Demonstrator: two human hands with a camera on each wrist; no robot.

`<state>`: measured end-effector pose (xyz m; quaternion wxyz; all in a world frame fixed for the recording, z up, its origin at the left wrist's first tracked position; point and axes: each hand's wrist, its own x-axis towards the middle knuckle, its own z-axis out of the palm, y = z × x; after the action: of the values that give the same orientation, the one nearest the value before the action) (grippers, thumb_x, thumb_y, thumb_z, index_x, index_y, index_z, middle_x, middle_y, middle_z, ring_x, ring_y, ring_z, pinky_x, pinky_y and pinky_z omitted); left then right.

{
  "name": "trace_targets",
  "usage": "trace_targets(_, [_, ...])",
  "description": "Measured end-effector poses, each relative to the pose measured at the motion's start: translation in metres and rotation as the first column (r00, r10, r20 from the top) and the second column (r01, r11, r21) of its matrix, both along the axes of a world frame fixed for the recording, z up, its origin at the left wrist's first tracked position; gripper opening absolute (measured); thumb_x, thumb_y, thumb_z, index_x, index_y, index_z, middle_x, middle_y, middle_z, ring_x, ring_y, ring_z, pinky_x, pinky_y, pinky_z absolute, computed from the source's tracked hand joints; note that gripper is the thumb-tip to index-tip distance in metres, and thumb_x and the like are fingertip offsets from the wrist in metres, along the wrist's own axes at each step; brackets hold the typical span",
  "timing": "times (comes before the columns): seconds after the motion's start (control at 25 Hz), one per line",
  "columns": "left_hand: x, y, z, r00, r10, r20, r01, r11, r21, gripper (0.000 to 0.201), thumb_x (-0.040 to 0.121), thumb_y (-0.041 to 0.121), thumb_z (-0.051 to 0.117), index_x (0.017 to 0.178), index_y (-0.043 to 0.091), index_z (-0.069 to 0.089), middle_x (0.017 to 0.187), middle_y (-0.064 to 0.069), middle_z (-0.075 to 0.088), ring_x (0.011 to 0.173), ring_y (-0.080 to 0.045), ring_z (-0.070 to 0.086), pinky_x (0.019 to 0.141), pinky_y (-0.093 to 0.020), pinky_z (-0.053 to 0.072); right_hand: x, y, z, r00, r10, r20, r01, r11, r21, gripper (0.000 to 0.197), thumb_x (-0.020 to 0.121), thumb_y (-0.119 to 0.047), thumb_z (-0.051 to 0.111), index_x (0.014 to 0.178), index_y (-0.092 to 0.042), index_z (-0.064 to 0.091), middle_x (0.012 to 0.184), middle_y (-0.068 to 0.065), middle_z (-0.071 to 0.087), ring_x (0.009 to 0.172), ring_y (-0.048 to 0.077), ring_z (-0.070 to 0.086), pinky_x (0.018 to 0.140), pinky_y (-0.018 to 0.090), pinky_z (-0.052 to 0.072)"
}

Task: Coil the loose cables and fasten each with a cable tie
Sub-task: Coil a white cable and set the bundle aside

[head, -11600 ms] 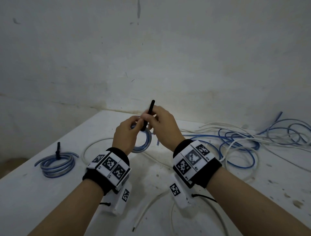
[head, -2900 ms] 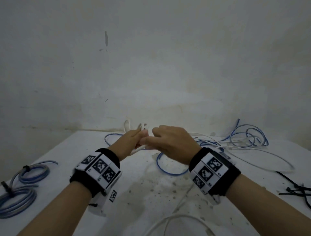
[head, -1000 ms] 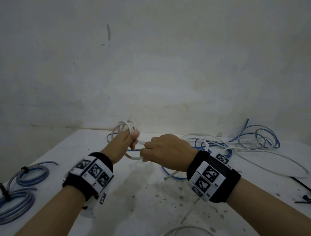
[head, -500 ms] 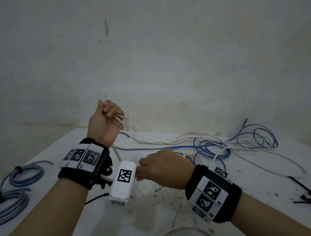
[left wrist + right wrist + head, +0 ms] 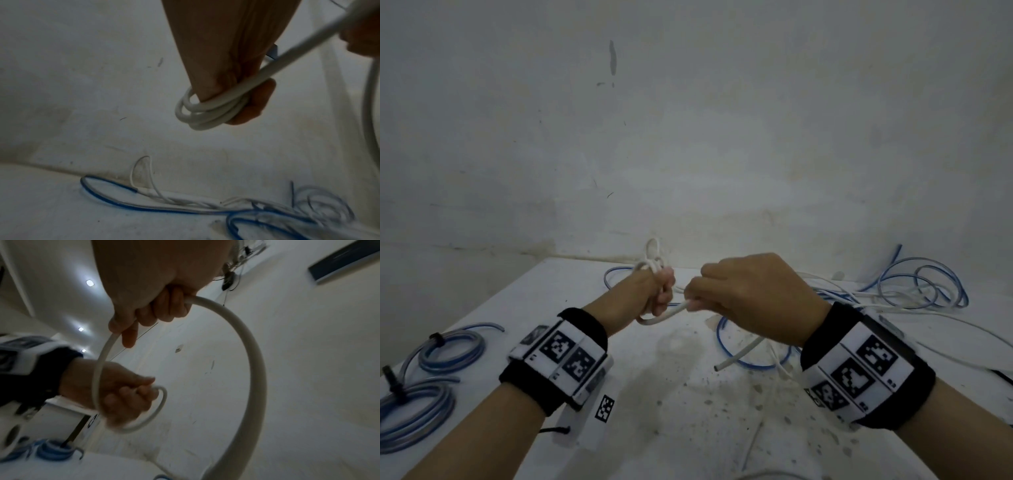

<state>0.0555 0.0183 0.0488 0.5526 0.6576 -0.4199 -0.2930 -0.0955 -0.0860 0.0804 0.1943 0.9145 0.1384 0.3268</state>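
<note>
My left hand (image 5: 654, 291) grips a small coil of white cable (image 5: 205, 112) above the table's middle, the loops wound round its fingers (image 5: 252, 104). The same left hand (image 5: 115, 395) shows in the right wrist view with one loop of the white cable (image 5: 160, 404) standing out from its fingers. My right hand (image 5: 750, 298) pinches the running white cable (image 5: 242, 331) just to the right. The cable's free end (image 5: 717, 367) lies on the table below that hand. More loose blue and white cables (image 5: 914, 287) lie tangled at the back right.
Two tied blue coils (image 5: 424, 383) with black cable ties (image 5: 393, 383) lie at the table's left edge. A loose blue loop (image 5: 743, 359) sits under my right hand. The white table (image 5: 671, 394) is speckled and meets a bare wall behind.
My left hand, raised half a second ago, has come back down level with the right hand. The white coil has gained turns; the two hands are close together again.
</note>
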Motion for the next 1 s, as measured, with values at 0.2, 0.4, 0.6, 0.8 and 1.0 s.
trace_targets(0.2, [-0.036,0.007,-0.015,0.814,-0.371,-0.447,0.316,0.928,-0.195,0.047,0.08,0.056,0.032,0.061,0.013,0.042,0.042,0.007,0.032,0.031,-0.004,0.027,0.04,-0.018,0.022,0.002,-0.02,0.032,0.994,-0.086,0.073,0.062,0.956,0.285,0.031,0.083,-0.049,0.048,0.075,-0.024,0.064,0.062,-0.014,0.057,0.05,0.004,0.048,0.047,0.025,0.037])
trace_targets(0.4, [-0.058,0.019,0.004,0.528,-0.724,-0.445,0.493,0.687,-0.533,0.036,0.088,0.044,0.047,0.065,0.017,0.049,0.046,0.009,0.029,0.035,-0.005,0.022,0.041,-0.016,0.029,0.015,-0.065,0.005,0.998,-0.02,-0.062,0.061,0.621,0.781,0.016,0.086,-0.041,0.052,0.077,-0.036,0.065,0.075,-0.008,0.065,0.068,0.012,0.054,0.068,0.035,0.042])
trace_targets(0.6, [-0.046,0.02,0.031,0.816,-0.428,-0.389,0.171,0.821,-0.545,0.035,0.09,0.037,0.033,0.063,0.018,0.045,0.043,0.011,0.034,0.032,-0.001,0.027,0.04,-0.015,0.035,0.011,-0.066,-0.05,0.91,-0.06,-0.409,0.375,0.538,0.755,0.03,0.098,-0.016,0.043,0.119,-0.034,0.054,0.056,-0.021,0.053,0.052,-0.004,0.045,0.055,0.013,0.031])
trace_targets(0.8, [-0.011,0.009,0.011,0.996,0.085,-0.005,-0.082,0.949,-0.304,0.033,0.1,0.024,0.027,0.071,0.015,0.04,0.047,0.01,0.037,0.041,-0.003,0.036,0.051,-0.016,0.034,0.007,-0.025,-0.058,0.453,-0.188,-0.872,0.678,0.707,0.2,0.033,0.097,-0.015,0.034,0.129,-0.012,0.043,0.092,0.005,0.058,0.08,0.022,0.055,0.071,0.028,0.037])
trace_targets(1.0, [-0.01,0.004,-0.019,0.962,0.127,0.242,-0.083,0.979,-0.186,0.032,0.1,0.019,0.033,0.068,0.015,0.034,0.059,0.003,0.029,0.047,-0.002,0.03,0.053,-0.015,0.031,-0.005,0.035,-0.046,0.499,-0.169,-0.85,0.347,0.938,0.017,0.04,0.097,-0.004,0.036,0.123,-0.026,0.056,0.125,0.002,0.058,0.107,0.023,0.057,0.082,0.034,0.044])
